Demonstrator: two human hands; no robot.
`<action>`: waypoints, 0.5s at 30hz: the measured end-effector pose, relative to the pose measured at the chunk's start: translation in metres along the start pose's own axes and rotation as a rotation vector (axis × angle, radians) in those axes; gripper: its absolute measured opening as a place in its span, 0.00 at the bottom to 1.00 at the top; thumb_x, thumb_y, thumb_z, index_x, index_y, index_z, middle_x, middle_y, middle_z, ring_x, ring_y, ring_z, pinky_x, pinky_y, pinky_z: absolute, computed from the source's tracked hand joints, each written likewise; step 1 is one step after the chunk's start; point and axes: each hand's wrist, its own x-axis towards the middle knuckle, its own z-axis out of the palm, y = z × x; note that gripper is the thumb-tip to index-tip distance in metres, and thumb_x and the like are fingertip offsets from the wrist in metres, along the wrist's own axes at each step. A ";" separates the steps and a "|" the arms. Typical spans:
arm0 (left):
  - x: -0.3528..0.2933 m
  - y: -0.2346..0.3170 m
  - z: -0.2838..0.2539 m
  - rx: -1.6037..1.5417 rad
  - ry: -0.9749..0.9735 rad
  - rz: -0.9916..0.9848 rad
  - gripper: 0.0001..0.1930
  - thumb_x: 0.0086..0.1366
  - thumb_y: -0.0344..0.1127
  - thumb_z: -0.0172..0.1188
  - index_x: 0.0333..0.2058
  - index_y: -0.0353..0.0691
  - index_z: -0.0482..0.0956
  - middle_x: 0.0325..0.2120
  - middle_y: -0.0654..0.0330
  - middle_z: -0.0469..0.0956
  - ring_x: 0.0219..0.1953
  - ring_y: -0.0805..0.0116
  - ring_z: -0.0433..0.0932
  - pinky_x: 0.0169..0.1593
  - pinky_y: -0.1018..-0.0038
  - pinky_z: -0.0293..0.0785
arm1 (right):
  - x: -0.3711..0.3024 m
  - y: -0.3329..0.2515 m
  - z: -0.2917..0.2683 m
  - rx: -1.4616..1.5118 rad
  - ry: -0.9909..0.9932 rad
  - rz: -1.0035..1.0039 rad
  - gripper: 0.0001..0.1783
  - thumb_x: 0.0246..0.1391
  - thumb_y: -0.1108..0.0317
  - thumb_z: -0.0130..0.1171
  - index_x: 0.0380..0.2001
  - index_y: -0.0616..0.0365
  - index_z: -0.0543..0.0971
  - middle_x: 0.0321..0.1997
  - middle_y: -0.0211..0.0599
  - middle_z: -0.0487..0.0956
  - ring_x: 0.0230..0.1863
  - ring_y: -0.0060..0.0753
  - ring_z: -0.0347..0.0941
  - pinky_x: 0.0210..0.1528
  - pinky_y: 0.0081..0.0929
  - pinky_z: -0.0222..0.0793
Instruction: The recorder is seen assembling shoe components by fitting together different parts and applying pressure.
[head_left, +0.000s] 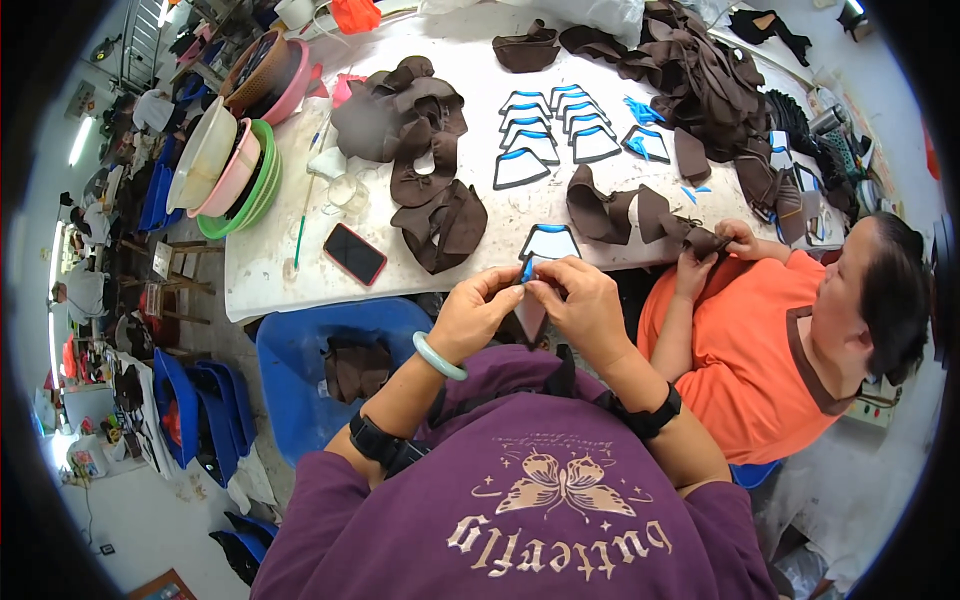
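Over the table's near edge, my left hand [482, 306] and my right hand [588, 302] meet with fingertips pinched together. Between them is a small blue strip [528, 269]. A pale, dark-edged piece [531, 312] hangs below the fingers, and both hands seem to grip it; its upper part is hidden. Just beyond my fingertips lies a white trapezoid panel [551, 241] with a black border and blue top edge. Farther back, similar panels [523, 165] lie in two overlapping rows. Loose blue strips [643, 110] are heaped to their right, some on another panel.
Dark brown fabric pieces [440, 225] lie left of the panels, with a larger heap [690, 60] at the back right. A phone [355, 254] rests near the front edge. Stacked basins [265, 180] stand left; a blue tub [300, 385] sits below. A person in orange [740, 330] handles brown fabric at right.
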 end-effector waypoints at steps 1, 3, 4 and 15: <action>0.000 0.003 0.001 0.000 -0.001 0.001 0.14 0.69 0.32 0.54 0.50 0.33 0.75 0.39 0.66 0.78 0.38 0.84 0.73 0.41 0.85 0.71 | -0.001 0.002 0.001 -0.031 0.014 -0.052 0.09 0.48 0.67 0.64 0.33 0.59 0.81 0.32 0.39 0.80 0.31 0.42 0.77 0.35 0.33 0.73; 0.000 0.009 -0.001 0.034 0.027 -0.156 0.13 0.69 0.32 0.54 0.48 0.33 0.76 0.36 0.66 0.79 0.34 0.83 0.75 0.37 0.84 0.72 | -0.004 0.004 0.001 -0.061 0.027 -0.105 0.09 0.48 0.67 0.63 0.33 0.59 0.81 0.32 0.39 0.80 0.32 0.42 0.77 0.36 0.33 0.73; 0.001 0.008 -0.004 0.033 0.028 -0.155 0.13 0.69 0.32 0.54 0.48 0.33 0.76 0.36 0.66 0.79 0.34 0.83 0.75 0.37 0.84 0.72 | -0.005 0.004 0.001 -0.043 0.009 -0.123 0.09 0.48 0.68 0.63 0.33 0.59 0.81 0.33 0.39 0.80 0.33 0.43 0.77 0.37 0.34 0.73; -0.004 0.004 0.009 0.321 -0.004 -0.026 0.10 0.69 0.33 0.53 0.39 0.33 0.79 0.25 0.64 0.78 0.26 0.79 0.75 0.31 0.81 0.72 | -0.017 0.009 0.000 -0.127 -0.008 -0.208 0.06 0.51 0.68 0.59 0.30 0.59 0.79 0.29 0.40 0.79 0.32 0.43 0.77 0.34 0.36 0.74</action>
